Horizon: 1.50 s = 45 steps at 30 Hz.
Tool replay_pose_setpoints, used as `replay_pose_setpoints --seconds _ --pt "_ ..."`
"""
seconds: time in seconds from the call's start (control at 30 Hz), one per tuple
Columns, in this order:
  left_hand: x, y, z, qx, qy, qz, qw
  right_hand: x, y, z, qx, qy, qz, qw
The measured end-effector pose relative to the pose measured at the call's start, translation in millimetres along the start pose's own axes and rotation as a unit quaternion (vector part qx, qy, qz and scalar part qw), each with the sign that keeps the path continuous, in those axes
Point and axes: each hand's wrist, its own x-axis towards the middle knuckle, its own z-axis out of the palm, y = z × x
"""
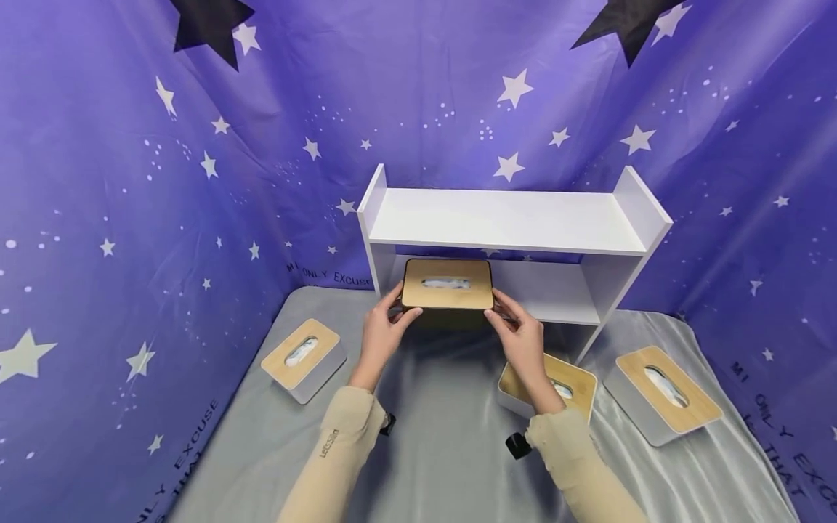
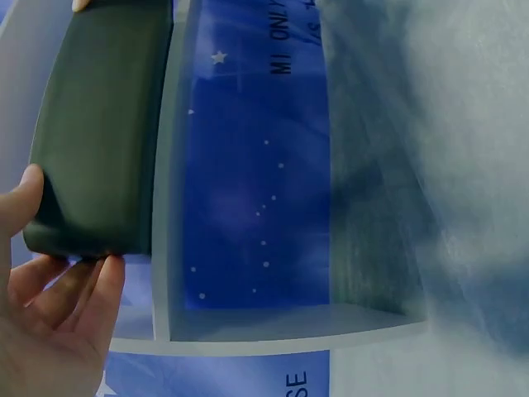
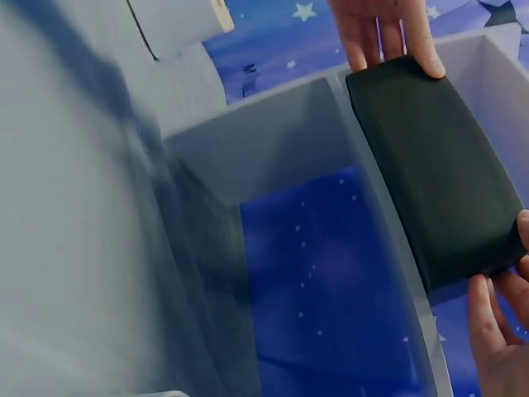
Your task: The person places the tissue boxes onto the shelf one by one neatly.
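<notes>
Between my two hands is a dark green tissue box with a wood-coloured lid and a tissue showing in its slot. My left hand grips its left end, thumb on the front face and fingers underneath, as the left wrist view shows. At the other end, my right hand holds it the same way, also seen in the right wrist view. The box is level, at the left part of the lower shelf board of a white shelf unit. Its rear underside is hidden in the head view.
A pale tissue box with a wooden lid stands on the grey cloth at left. Another tissue box lies partly under my right forearm, and a third tissue box stands farther right. Purple star-printed curtains surround the table.
</notes>
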Motion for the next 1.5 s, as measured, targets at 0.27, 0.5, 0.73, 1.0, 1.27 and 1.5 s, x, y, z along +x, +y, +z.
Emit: replay_pose_setpoints --seconds 0.27,0.5,0.73,1.0,1.27,1.5 --pt "3.4 0.5 4.3 0.074 0.04 0.0 0.9965 11.5 3.7 11.8 -0.071 0.001 -0.039 0.997" --pt "13.5 3.4 6.9 0.148 0.053 0.013 0.9875 23.5 4.2 21.1 -0.102 0.011 -0.073 0.992" --pt "14.4 7.4 10.1 0.146 0.044 -0.026 0.9879 25.0 11.0 24.6 -0.116 0.004 -0.06 0.991" --pt "9.4 2.3 17.0 0.111 0.044 -0.041 0.992 16.0 14.5 29.7 -0.135 0.006 -0.058 0.989" --pt "11.1 -0.4 21.5 0.079 -0.002 -0.052 0.9955 14.1 15.3 31.8 -0.097 -0.011 -0.052 0.994" --pt "-9.4 0.7 19.0 0.013 0.001 -0.01 0.9999 17.1 9.4 16.5 -0.052 -0.052 -0.06 0.995"
